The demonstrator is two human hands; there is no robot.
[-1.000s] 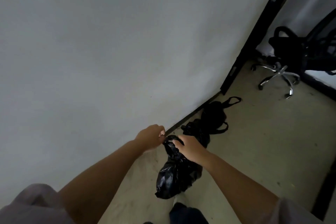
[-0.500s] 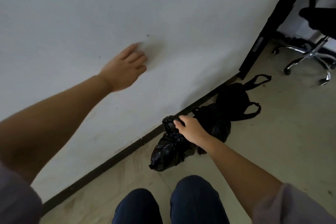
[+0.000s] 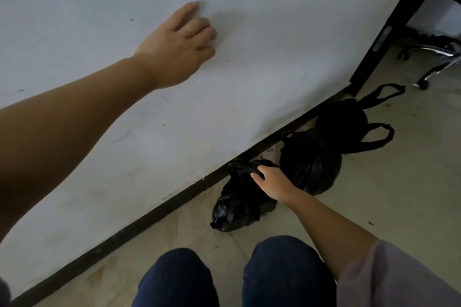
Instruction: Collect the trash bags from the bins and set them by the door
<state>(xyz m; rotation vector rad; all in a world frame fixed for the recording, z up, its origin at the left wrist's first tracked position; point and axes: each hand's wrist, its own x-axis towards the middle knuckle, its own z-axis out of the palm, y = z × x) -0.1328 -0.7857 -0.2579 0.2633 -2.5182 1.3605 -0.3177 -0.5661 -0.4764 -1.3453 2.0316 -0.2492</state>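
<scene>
Three black trash bags lie in a row on the floor along the wall's dark baseboard. My right hand (image 3: 273, 183) grips the knotted top of the nearest, crumpled bag (image 3: 239, 207). Behind it sits a rounder tied bag (image 3: 311, 159), and farther back a bag with loop handles (image 3: 346, 119) lies by the black door frame (image 3: 396, 20). My left hand (image 3: 178, 45) rests flat against the white wall (image 3: 262, 70), its fingers spread and holding nothing.
My two knees in dark trousers (image 3: 282, 271) are bent low at the bottom of the view. The chrome base of an office chair (image 3: 434, 57) stands beyond the door frame at the right. Beige floor (image 3: 399, 194) stretches to the right of the bags.
My left hand let go of the bag top and moved up onto the wall. The view dropped lower and closer; the right hand keeps its hold on the nearest bag.
</scene>
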